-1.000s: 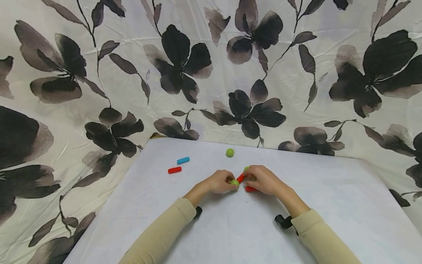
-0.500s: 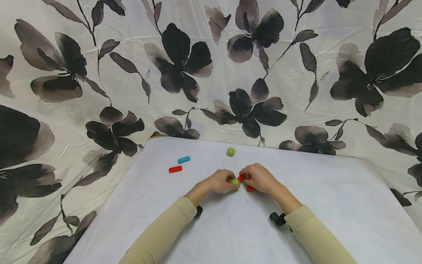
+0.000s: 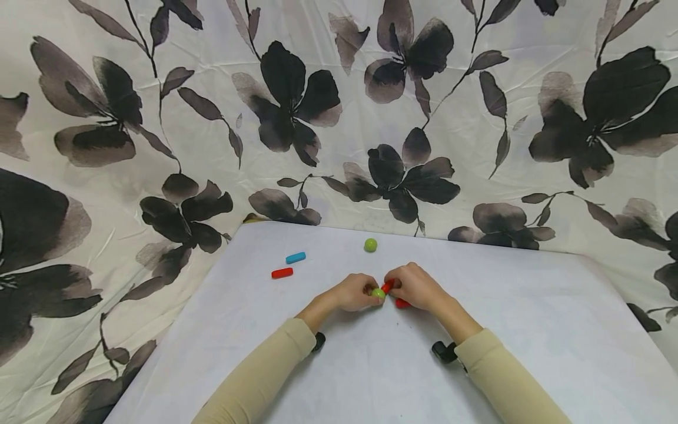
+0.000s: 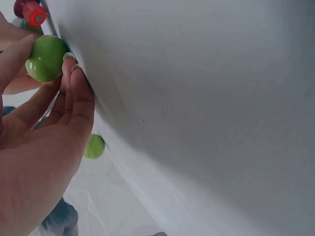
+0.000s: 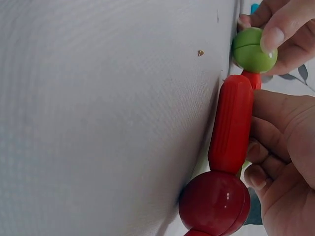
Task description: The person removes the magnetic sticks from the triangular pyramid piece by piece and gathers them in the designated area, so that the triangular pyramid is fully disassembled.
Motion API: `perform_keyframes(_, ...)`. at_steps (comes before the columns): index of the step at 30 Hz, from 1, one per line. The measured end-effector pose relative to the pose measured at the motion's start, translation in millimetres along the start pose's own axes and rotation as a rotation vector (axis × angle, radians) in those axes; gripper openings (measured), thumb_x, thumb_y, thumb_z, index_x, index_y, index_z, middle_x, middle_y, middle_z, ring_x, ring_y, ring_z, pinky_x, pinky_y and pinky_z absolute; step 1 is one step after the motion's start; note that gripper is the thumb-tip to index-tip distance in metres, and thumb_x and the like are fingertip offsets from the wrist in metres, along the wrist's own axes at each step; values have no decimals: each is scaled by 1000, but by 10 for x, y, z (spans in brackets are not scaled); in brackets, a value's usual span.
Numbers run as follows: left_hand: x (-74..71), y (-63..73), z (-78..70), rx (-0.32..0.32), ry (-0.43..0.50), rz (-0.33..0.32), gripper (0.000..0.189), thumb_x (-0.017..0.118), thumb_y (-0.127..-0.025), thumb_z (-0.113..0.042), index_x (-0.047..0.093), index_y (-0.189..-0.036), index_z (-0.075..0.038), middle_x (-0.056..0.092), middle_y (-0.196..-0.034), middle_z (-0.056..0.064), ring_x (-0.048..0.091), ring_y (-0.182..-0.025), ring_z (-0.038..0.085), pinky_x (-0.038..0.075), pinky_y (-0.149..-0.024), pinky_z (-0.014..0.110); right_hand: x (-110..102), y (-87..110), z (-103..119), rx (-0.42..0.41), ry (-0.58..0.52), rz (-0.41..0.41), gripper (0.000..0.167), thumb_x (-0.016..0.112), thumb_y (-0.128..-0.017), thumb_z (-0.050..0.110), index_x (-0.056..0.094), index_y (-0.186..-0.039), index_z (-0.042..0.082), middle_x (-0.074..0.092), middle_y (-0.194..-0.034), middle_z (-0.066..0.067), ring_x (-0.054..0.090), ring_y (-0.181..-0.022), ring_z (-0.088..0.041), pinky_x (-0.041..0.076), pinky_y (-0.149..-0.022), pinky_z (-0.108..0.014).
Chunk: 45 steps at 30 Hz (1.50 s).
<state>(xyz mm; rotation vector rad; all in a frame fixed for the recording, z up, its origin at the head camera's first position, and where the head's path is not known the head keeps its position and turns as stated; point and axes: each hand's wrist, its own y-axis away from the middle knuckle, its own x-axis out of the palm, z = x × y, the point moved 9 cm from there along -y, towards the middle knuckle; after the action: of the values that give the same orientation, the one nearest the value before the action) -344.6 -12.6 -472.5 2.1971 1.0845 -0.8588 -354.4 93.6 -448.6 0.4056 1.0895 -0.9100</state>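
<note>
My left hand (image 3: pixel 356 291) pinches a glossy green ball (image 4: pixel 47 58) between thumb and fingers, just above or on the white table. Opposite it, my right hand (image 3: pixel 415 285) pinches a red rod (image 3: pixel 388 286). One end of that rod meets the green ball in the right wrist view. Whether it sits inside the ball I cannot tell. Closer to the right wrist camera lies a second, ridged red rod (image 5: pixel 231 125), joined to a dark red ball (image 5: pixel 215 202). Behind my right fingers a sliver of green shows; the rest of that thing is hidden.
Farther back on the white table (image 3: pixel 339 377) sits another green ball (image 3: pixel 371 245). To the left lie a blue rod (image 3: pixel 295 257) and a red rod (image 3: pixel 282 273), apart from each other. A floral cloth (image 3: pixel 339 147) hangs along the table's back and left.
My right hand has shifted slightly left along the red rod, covering the green ball that showed behind it. My left hand stays nearly still with its green ball.
</note>
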Motion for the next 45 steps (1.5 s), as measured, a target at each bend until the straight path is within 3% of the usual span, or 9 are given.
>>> perform_keyframes(11, -5, 34, 18, 2, 0, -2, 27, 70, -98, -26, 69, -114, -4, 60, -90, -1, 52, -83, 12, 43, -75, 26, 9, -16, 10, -9, -13, 2, 17, 80, -82, -1, 77, -96, 9, 68, -73, 7, 52, -64, -7, 46, -65, -27)
perform_keyframes(20, -13, 55, -4, 43, -1, -14, 26, 70, -99, -24, 69, -115, -4, 58, -89, -1, 52, -83, 12, 43, -75, 26, 3, -23, 26, 3, -26, 17, 16, 81, -83, 0, 78, -95, 9, 70, -78, 5, 54, -66, -9, 47, -66, -27)
perform_keyframes(32, -26, 111, -6, 39, 3, -11, 27, 70, -99, -22, 68, -118, -3, 58, -91, 0, 51, -85, 14, 43, -76, 28, 18, -33, 71, -19, -38, 16, 14, 82, -82, 0, 78, -94, 8, 72, -78, 1, 53, -64, -8, 46, -65, -27)
perform_keyframes(45, -22, 194, 83, 56, 43, 41, 22, 75, -95, -21, 72, -111, -6, 62, -90, -2, 54, -84, 11, 45, -77, 26, -47, 5, -63, 91, 7, -6, 15, 80, -83, -2, 78, -95, 7, 71, -82, 0, 55, -70, -13, 50, -70, -32)
